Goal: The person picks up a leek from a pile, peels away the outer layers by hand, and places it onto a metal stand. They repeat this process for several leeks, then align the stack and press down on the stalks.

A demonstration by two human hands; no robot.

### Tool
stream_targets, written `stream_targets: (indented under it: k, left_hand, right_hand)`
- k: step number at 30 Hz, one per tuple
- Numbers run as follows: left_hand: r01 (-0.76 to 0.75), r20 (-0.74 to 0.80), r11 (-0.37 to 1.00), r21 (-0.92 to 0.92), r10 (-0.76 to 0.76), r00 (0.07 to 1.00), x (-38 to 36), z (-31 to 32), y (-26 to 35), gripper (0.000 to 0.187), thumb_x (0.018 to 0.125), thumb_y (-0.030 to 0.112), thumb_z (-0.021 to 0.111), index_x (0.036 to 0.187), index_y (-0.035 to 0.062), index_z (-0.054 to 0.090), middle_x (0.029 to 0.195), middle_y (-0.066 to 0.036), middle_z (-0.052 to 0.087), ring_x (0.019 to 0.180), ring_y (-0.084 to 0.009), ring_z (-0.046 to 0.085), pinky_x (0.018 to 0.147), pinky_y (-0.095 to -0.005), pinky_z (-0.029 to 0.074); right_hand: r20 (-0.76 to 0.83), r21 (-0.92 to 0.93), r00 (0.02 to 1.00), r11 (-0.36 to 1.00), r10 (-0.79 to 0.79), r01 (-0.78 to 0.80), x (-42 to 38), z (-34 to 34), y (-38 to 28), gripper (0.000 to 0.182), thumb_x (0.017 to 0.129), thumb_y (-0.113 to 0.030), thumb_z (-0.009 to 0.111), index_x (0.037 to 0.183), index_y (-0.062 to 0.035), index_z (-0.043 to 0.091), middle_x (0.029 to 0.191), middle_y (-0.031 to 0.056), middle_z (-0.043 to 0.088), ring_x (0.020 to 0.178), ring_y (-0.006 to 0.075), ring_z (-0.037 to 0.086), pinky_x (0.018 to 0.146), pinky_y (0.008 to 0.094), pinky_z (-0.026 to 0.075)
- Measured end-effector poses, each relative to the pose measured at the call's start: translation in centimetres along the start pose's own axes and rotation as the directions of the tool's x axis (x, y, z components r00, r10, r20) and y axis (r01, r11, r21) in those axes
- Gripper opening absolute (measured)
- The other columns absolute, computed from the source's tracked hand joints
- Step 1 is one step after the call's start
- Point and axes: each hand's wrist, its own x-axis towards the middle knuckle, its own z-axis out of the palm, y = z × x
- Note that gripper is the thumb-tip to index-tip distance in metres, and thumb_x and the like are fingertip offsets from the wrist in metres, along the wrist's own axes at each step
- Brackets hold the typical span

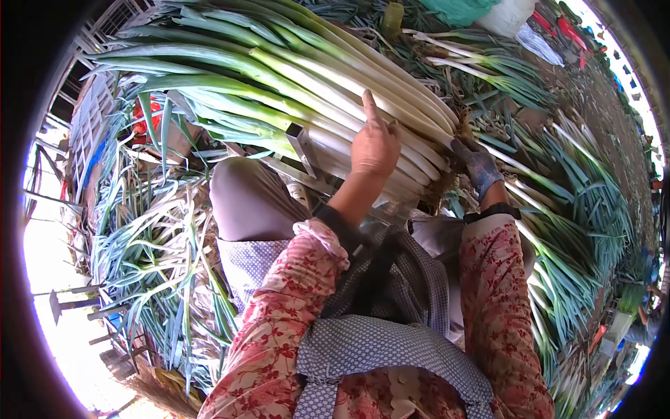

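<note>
A large pile of leeks (335, 91) lies across a rack in front of me, green leaves to the left and white stalks with roots to the right. My left hand (375, 148), bare, rests over the white stalks. Its index finger is stretched out along them, while the other fingers look bent and are partly hidden. At the root ends is my right hand (481, 169) in a dark, soiled glove, its fingers curled against the ends of the leeks. A metal upright (303, 148) stands at the pile's near side.
More leeks (558, 216) lie on the ground to the right, and loose leaves (167, 258) are heaped at the left. A red object (145, 120) sits beyond my left knee (244, 195). Green and white bags (509, 15) lie at the back right.
</note>
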Motion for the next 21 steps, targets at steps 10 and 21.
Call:
stream_targets:
  k: [10, 21]
  left_hand:
    - [0.068, 0.217, 0.997, 0.044, -0.076, 0.973, -1.0, 1.0, 0.8, 0.078, 0.087, 0.021, 0.051, 0.145, 0.0033, 0.002, 0.087, -0.028, 0.064, 0.078, -0.0412, 0.063, 0.071, -0.0487, 0.05]
    - [0.121, 0.116, 0.992, 0.03, -0.124, 0.986, 0.6, -0.5, 1.4, 0.074, 0.086, 0.016, 0.05, 0.143, 0.0007, 0.005, 0.082, -0.023, 0.065, 0.077, -0.0412, 0.063, 0.074, -0.0474, 0.05]
  right_hand:
    - [0.004, -0.034, 0.998, 0.998, -0.056, 0.056, -0.8, 0.2, -0.4, 0.053, 0.086, -0.034, 0.065, 0.124, 0.0002, 0.054, 0.098, 0.0061, 0.065, 0.076, 0.0114, 0.059, 0.065, 0.0248, 0.049]
    - [0.014, -0.033, 0.995, 0.995, -0.095, 0.096, 0.1, -0.2, 0.8, 0.049, 0.083, -0.036, 0.066, 0.115, 0.0011, 0.061, 0.11, 0.0115, 0.063, 0.099, 0.018, 0.057, 0.089, 0.0287, 0.043]
